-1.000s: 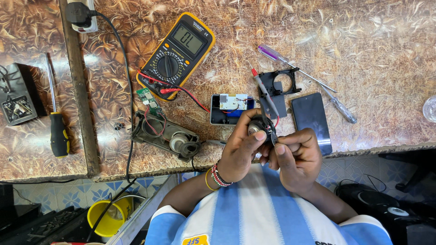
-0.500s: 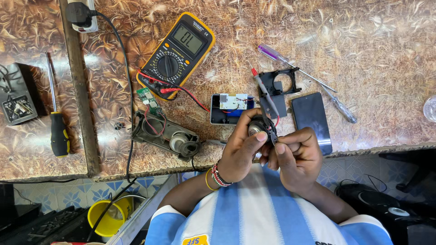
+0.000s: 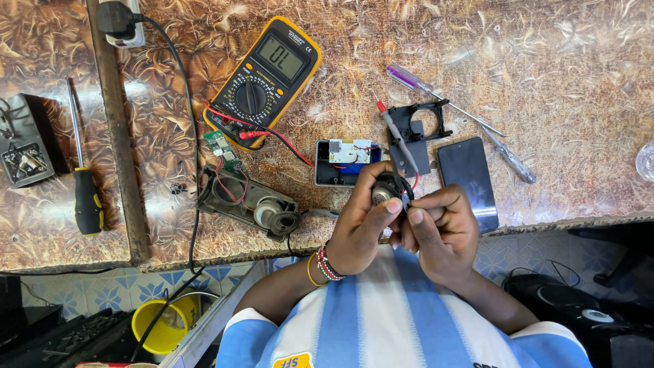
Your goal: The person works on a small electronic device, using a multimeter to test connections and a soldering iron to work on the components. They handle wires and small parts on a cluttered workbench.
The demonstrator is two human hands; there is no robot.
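Both hands meet at 6 o'clock, over the near edge of the desk [image 3: 558, 61]. Left hand [image 3: 361, 228] curled tight around a small round motor [image 3: 383, 191], thumb tip against its side. Right hand [image 3: 443, 232] closed, fingers pinching a thin probe [image 3: 398, 143] that leans up toward 12 o'clock, red tip at the far end; its lower end touches the motor. Red and black wires run from the motor area.

At 11 o'clock from the hands: yellow multimeter [image 3: 262, 82], dial in the middle, red lead trailing toward the hands. At 9 o'clock: opened grey housing [image 3: 248, 201] with a round part inside, small green board [image 3: 219, 144] just above it. Directly at 12 o'clock: small black case [image 3: 344, 162] with a white board inside. Beside it at 1 o'clock: black bracket [image 3: 422, 126] with a round hole, then a dark phone [image 3: 468, 178] lying flat. Purple-handled screwdriver [image 3: 443, 102] further out at 1 o'clock. Far at 9 o'clock: black-and-yellow screwdriver [image 3: 85, 184], well apart from the hands.
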